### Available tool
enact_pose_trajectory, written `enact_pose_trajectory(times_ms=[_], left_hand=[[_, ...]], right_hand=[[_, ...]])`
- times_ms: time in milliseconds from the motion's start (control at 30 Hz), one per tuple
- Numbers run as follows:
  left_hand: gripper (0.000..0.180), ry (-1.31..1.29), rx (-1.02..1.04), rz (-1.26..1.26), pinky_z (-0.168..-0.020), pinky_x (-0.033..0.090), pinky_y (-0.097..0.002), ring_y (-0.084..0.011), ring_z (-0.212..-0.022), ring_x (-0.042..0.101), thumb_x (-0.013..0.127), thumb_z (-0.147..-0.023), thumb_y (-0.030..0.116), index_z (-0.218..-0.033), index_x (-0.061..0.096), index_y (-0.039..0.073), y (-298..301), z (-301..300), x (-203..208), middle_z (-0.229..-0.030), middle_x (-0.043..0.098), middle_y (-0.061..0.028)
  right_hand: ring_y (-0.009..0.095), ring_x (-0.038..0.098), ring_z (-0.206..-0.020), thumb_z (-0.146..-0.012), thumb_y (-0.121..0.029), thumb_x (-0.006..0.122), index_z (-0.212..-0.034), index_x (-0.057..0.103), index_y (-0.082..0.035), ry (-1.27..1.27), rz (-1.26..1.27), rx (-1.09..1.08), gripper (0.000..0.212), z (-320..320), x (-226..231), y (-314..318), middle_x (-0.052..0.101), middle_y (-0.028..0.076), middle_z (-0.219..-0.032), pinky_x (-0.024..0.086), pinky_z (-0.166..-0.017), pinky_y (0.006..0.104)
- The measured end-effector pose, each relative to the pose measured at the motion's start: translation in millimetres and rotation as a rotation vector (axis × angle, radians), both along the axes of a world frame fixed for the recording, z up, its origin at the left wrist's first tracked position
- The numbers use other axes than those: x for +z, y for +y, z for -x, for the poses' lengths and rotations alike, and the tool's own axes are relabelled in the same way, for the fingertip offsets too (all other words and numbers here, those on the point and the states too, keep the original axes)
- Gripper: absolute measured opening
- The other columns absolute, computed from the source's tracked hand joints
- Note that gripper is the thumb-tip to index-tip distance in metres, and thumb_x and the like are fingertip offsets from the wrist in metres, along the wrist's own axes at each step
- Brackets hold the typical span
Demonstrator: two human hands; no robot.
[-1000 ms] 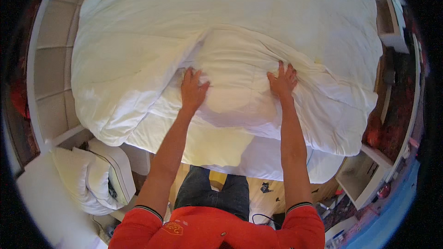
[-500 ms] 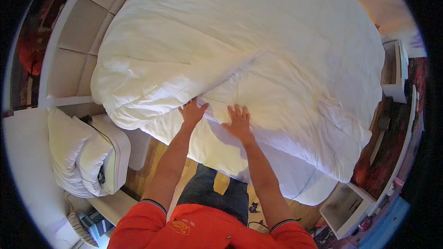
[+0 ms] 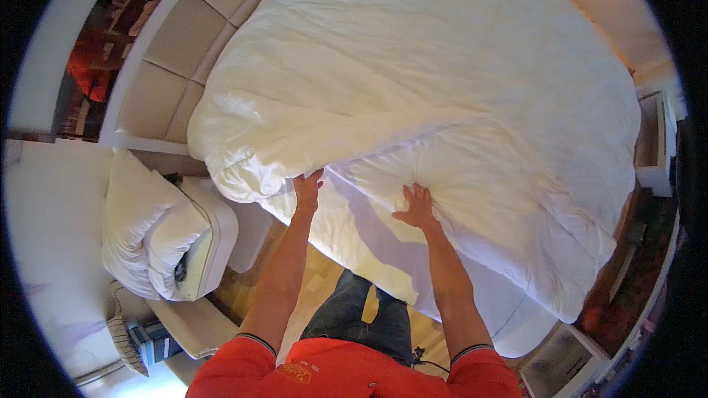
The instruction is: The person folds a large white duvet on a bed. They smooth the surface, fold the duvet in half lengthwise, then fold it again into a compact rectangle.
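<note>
**Hands drawn apart on the white duvet**

The white duvet (image 3: 479, 51) lay spread across the bed (image 3: 509, 324), its near part rumpled, with a diagonal fold running up from the left hand (image 3: 307, 191). That hand was at the fold's lower edge, fingers partly bent and drawn close together; whether it pinched the cloth could not be told. Half a second earlier its fingers had been more widely spread.

The right hand (image 3: 418, 206) rested on the duvet, loosely open with the thumb out to the side, holding nothing visible, small creases fanning from its fingertips. It had been nearer the left hand in the previous picture; now the gap was wider. A second ago, a broad hollow had lain between the hands; by now it had narrowed to the fold. The view had turned, showing more of the padded headboard (image 3: 177, 48).
</note>
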State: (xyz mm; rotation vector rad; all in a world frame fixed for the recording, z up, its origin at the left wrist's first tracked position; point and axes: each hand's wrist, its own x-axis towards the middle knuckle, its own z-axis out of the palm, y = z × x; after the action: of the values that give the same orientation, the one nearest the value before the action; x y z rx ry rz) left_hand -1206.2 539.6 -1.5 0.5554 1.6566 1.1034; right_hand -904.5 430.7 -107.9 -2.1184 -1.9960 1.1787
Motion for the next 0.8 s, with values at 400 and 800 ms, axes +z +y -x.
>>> enact_pose_trajectory(times_ms=[400,800], left_hand=[[0.039,-0.768,0.616,-0.039,-0.093,0.046,-0.0522,-0.0303,-0.103,0.056,0.064,-0.075,0.018,-0.111,0.054,0.007,18,131,24,-0.113,0.057,-0.0093],[0.036,-0.736,0.25,0.278,-0.068,0.055,-0.0407,-0.0265,-0.091,0.065,0.071,-0.08,0.016,-0.114,0.059,0.007,58,175,12,-0.102,0.065,-0.0106]], right_hand=[[0.05,0.007,-0.144,-0.065,-0.051,0.08,-0.155,0.02,-0.018,-0.091,0.135,-0.013,0.113,29,22,24,0.012,0.022,-0.16,0.013,-0.117,0.0597],[0.038,0.051,-0.124,-0.063,-0.044,0.085,-0.134,0.049,-0.001,0.121,-0.263,-0.585,0.09,107,39,53,0.056,0.022,-0.131,0.043,-0.104,0.0446]])
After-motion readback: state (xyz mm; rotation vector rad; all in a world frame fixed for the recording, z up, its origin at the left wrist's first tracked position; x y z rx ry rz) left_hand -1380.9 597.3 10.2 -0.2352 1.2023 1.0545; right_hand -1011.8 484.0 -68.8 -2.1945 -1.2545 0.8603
